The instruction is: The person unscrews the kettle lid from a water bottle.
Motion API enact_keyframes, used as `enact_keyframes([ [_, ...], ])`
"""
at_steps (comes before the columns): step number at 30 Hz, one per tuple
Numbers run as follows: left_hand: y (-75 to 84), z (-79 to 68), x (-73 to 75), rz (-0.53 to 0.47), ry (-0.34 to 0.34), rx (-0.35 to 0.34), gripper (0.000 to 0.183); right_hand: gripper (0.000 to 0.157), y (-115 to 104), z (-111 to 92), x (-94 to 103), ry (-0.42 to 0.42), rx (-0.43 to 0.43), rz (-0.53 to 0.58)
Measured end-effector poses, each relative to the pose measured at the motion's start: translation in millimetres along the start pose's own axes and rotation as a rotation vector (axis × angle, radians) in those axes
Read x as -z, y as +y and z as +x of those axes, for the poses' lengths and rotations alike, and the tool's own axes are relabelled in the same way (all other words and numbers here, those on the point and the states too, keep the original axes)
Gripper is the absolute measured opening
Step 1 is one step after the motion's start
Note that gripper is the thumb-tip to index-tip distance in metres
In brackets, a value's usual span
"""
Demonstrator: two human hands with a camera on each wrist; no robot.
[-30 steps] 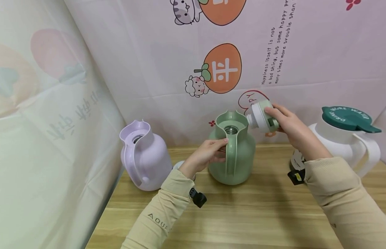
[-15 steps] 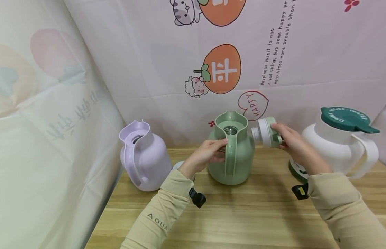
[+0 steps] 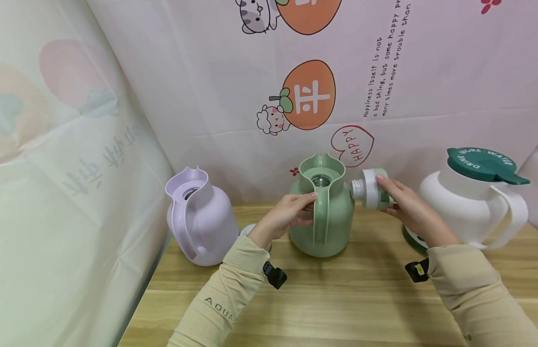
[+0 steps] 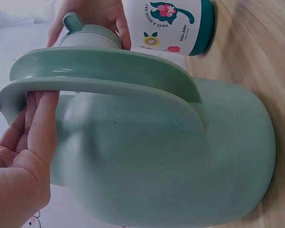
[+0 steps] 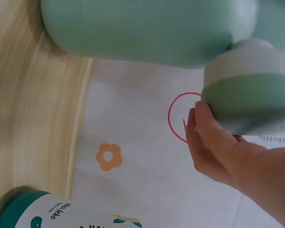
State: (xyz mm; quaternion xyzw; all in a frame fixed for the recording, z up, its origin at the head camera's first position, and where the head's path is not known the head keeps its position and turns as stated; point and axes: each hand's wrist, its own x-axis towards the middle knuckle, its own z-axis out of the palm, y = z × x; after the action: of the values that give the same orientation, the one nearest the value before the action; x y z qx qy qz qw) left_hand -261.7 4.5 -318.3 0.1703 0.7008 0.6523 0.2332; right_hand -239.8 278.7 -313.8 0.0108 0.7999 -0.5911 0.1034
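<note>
A green thermos jug stands upright with its mouth uncovered and a metallic neck showing inside. My left hand grips its handle near the top, fingers passed through the loop, as the left wrist view shows at the handle. My right hand holds the green-and-white stopper lid sideways, its narrow threaded end pointing left at the jug's shoulder. From the right wrist, the lid overlaps the jug's side, with fingertips on its green part.
A lilac jug, also uncovered, stands on the left. On the right is a white jug with a dark green lid. A small white round object shows partly behind my left forearm. Printed cloth hangs behind the wooden table.
The stopper lid in my right hand has come down and slightly right, from beside the green jug's rim to beside its shoulder. My left hand has stayed on the handle.
</note>
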Motion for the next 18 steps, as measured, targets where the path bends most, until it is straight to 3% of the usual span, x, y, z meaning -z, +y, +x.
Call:
enact_keyframes([
  [5,0.2,-0.3,-0.6,0.004,0.001,0.000,0.042,0.091,1,0,1.0,-0.020,-0.017,0.019],
  [13,-0.6,0.0,0.1,0.003,-0.006,-0.005,0.043,0.084,15,2,6.0,-0.036,-0.032,0.037],
  [16,-0.4,-0.3,0.5,0.008,-0.012,-0.008,0.043,0.076,26,4,10.1,-0.063,-0.029,0.128],
  [18,-0.5,-0.4,0.6,0.009,-0.017,-0.011,0.043,0.062,35,4,12.8,-0.088,-0.014,0.167],
])
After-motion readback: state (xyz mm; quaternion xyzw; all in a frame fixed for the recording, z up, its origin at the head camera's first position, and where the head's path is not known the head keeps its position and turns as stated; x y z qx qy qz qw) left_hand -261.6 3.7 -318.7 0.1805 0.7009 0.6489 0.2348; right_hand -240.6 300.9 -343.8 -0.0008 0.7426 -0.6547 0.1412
